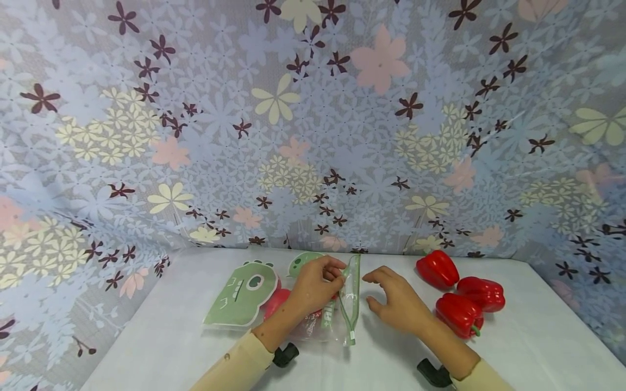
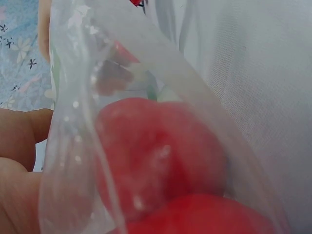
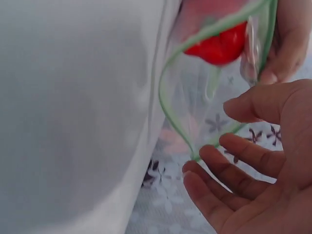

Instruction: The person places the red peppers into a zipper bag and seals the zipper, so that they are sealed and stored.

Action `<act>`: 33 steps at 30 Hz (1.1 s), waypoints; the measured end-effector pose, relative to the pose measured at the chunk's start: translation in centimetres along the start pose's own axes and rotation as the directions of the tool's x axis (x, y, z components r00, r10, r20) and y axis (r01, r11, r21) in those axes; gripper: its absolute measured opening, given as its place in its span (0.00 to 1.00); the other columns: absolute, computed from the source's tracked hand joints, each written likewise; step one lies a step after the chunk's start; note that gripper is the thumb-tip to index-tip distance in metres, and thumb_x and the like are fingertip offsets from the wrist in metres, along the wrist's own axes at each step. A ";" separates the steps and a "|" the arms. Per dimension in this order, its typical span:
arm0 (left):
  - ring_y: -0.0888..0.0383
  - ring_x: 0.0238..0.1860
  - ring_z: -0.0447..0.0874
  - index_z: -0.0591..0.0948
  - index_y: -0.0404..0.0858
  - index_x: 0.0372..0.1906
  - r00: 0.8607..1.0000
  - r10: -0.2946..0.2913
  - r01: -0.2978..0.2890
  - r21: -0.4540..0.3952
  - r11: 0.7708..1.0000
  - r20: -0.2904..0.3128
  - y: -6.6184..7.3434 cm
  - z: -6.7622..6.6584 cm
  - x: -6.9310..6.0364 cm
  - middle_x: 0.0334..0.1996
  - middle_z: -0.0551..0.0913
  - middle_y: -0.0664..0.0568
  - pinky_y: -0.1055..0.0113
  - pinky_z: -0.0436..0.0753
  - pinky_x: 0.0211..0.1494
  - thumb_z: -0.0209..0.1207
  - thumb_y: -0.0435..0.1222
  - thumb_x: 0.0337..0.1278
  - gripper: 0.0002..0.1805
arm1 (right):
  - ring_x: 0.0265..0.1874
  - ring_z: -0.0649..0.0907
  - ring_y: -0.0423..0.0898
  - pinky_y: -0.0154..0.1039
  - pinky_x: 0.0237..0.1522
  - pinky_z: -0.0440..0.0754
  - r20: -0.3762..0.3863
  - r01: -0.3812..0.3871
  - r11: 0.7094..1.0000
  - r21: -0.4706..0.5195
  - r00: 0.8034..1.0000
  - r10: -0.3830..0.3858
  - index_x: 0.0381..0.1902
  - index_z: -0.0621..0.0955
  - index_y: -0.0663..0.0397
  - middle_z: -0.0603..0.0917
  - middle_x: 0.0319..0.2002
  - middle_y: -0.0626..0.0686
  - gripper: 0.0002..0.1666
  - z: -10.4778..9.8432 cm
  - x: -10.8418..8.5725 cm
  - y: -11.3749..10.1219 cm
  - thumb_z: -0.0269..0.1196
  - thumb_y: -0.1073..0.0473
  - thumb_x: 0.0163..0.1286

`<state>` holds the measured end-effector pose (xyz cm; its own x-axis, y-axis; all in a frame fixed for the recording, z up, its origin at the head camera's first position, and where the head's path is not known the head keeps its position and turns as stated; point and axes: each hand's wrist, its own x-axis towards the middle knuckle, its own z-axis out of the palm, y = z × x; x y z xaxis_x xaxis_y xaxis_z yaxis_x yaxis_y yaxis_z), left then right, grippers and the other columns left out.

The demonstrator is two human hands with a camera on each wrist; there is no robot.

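Observation:
A clear zip bag with a green cartoon monster print (image 1: pixel 244 293) lies on the table, its green-edged mouth (image 1: pixel 355 293) facing right and gaping. Red bell peppers (image 2: pixel 161 151) show through its film. My left hand (image 1: pixel 315 288) pinches the bag's upper film near the mouth, thumb against fingers. To the right of the mouth, my right hand (image 1: pixel 398 304) holds nothing, its fingers spread and slightly bent. In the right wrist view its fingertips (image 3: pixel 192 168) come close to the green rim; whether they touch it I cannot tell.
Three loose red bell peppers (image 1: pixel 459 315) lie grouped on the white table (image 1: pixel 391 364), right of my right hand. Behind the table rises a flower-patterned cloth (image 1: pixel 313 136), which also covers both sides.

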<state>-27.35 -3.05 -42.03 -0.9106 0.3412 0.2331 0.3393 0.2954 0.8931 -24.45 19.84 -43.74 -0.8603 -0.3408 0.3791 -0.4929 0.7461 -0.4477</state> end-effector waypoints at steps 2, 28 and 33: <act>0.59 0.33 0.86 0.86 0.38 0.52 1.000 -0.003 0.003 -0.005 1.000 0.001 0.1 0.0 0.0 0.37 0.84 0.53 0.67 0.87 0.30 0.65 0.29 0.69 0.10 | 0.52 0.86 0.54 0.55 0.55 0.86 -0.021 -0.017 1.000 -0.019 1.000 0.017 0.56 0.84 0.59 0.85 0.53 0.53 0.23 -0.5 0.1 0.3 0.74 0.66 0.63; 0.61 0.33 0.85 0.87 0.38 0.52 1.000 -0.014 0.014 0.029 0.999 0.001 -0.1 0.1 0.1 0.36 0.84 0.54 0.69 0.86 0.31 0.66 0.29 0.68 0.11 | 0.53 0.81 0.66 0.68 0.46 0.86 0.152 -0.341 0.894 -0.290 0.906 0.395 0.62 0.81 0.65 0.83 0.54 0.67 0.43 -8.0 -0.2 3.1 0.83 0.49 0.53; 0.60 0.32 0.85 0.86 0.38 0.52 1.000 -0.016 0.015 0.016 1.000 0.007 -0.1 0.1 0.1 0.36 0.84 0.54 0.68 0.87 0.31 0.66 0.29 0.68 0.11 | 0.51 0.81 0.71 0.70 0.41 0.86 0.176 -0.407 0.831 -0.379 0.850 0.497 0.62 0.80 0.67 0.81 0.55 0.72 0.48 -8.8 -0.3 2.9 0.85 0.48 0.48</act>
<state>-27.49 -2.93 -42.16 -0.9142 0.3424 0.2167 0.3290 0.3151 0.8902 -24.44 27.10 -38.04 -0.9989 -0.0194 -0.0430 -0.0095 0.9756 -0.2192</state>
